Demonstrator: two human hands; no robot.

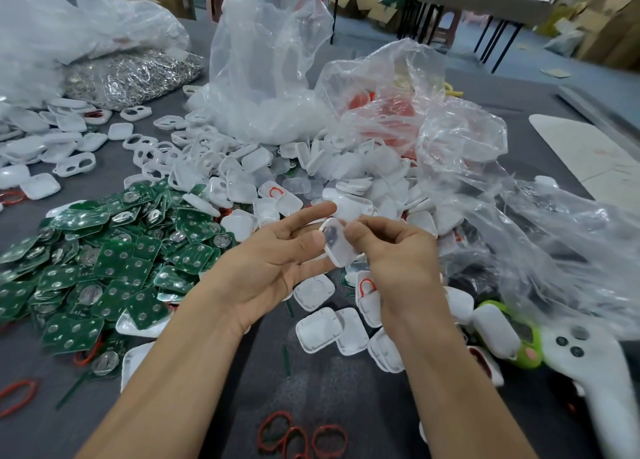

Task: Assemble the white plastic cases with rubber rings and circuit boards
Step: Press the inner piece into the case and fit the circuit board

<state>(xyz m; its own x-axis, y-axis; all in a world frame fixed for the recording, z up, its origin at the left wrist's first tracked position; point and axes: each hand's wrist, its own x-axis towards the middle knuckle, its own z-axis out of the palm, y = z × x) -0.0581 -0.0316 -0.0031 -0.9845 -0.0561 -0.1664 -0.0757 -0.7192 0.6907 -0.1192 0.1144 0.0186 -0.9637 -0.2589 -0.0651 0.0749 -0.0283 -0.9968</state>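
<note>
1. While the white plastic case (338, 247) hangs above the tabletop (311, 389), the left hand (273, 264) pinches it under the thumb and the right hand (398, 254) clamps curled fingers on its other edge.
2. Best bet: hold it level and seat a rubber ring (329, 439) squarely before adding a circuit board (114, 261).

One white case (341, 247), tilted and held up, hangs over a heap of white cases (349, 174), green boards (114, 261) piled to the left and red rings (306, 441) lying loose nearest.
</note>
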